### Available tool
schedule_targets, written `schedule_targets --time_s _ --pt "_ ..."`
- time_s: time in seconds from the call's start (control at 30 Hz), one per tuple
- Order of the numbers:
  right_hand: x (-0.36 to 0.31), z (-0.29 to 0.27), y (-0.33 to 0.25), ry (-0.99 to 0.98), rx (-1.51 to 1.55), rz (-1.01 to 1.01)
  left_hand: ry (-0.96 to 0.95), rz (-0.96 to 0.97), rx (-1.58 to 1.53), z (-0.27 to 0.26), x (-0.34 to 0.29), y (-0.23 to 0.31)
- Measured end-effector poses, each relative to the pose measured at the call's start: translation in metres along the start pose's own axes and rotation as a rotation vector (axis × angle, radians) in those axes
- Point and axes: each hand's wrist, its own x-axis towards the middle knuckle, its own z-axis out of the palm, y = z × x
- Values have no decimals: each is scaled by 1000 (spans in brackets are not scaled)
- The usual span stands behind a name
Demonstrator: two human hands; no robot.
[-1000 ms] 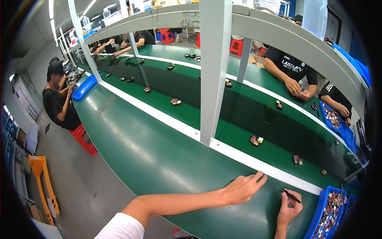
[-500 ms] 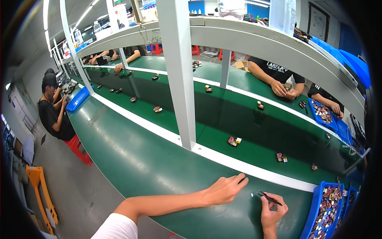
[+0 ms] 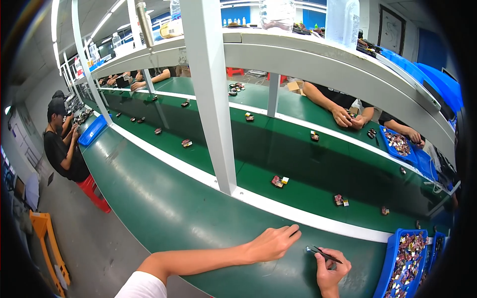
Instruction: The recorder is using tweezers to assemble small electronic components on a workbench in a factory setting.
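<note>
My right hand [image 3: 332, 272] grips a pair of black tweezers [image 3: 328, 257] between thumb and fingers, above the green tabletop [image 3: 164, 198]. At the tweezers' tips is a tiny pale, shiny bit [image 3: 308, 249], too small to name. To its left, my left hand [image 3: 272, 244] is bent at the fingers with thumb and fingertips drawn together. Whatever lies between them is hidden. The hands are apart, the left one nearer the white rail.
Beyond the white rail [image 3: 303, 218], a green belt [image 3: 253, 174] carries small dark-and-red parts [image 3: 278, 181]. A blue bin [image 3: 395, 243] of such parts stands at right. A grey post [image 3: 211, 99] and overhead shelf [image 3: 318, 59] cross the view. Co-workers sit opposite and far left.
The whole view has shifted slightly, moving the post and parts left and down. The tweezers stay in my right hand, and my two hands keep nearly the same spacing.
</note>
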Motion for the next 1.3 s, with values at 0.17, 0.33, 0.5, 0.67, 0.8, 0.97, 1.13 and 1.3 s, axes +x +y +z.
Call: schedule_targets --time_s 0.17,0.33,0.5,0.67,0.8,0.97,1.13,1.3 --pt "-2 -3 -2 13 -18 14 -15 5 -12 2 2 3" --pt "4 -1 -2 -4 -5 27 33 20 14 -10 4 5" --pt "4 2 9 75 -1 38 20 28 26 -12 7 6" --pt "4 -1 10 99 57 74 97 -58 -3 -6 16 9" --pt "4 -1 8 70 51 114 182 -319 -251 -1 51 -12" --pt "4 -6 10 87 38 89 286 -246 -222 35 137 -54" --pt "6 -4 14 90 42 52 14 -328 -126 58 178 -73" --pt "7 -5 10 49 93 6 -97 -454 -51 58 181 -85"
